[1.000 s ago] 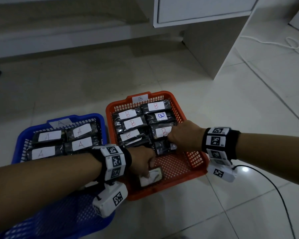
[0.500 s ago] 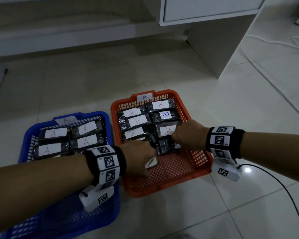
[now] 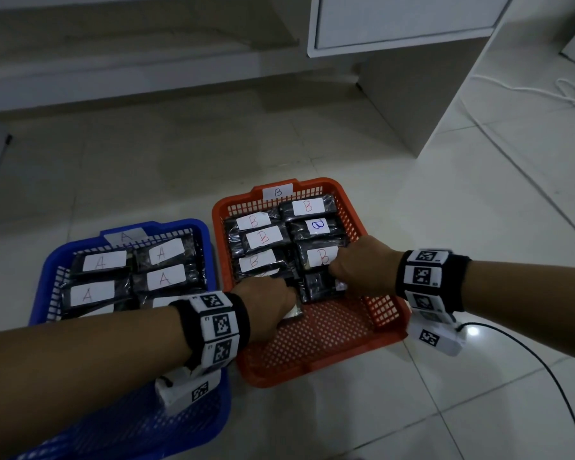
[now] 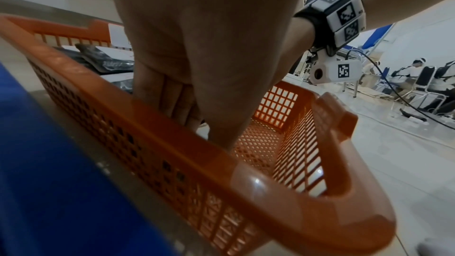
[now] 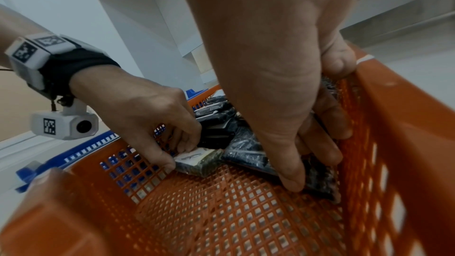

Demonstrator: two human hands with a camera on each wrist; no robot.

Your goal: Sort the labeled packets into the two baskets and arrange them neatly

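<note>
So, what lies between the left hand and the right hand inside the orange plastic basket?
Black wrapped packets fill the stretch between left hand and right hand in the orange plastic basket; the right wrist view shows it.

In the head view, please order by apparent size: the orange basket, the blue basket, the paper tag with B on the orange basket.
1. Orange basket and blue basket: too close to rank; the arm hides part of the blue one and the frame edge crops it.
2. B tag, clearly smallest.

Left packet pushed into the row

The left hand (image 3: 265,305) has slid its white-labelled packet (image 3: 292,313) from the orange basket (image 3: 384,327)'s near middle up against the stacked packets.
</note>
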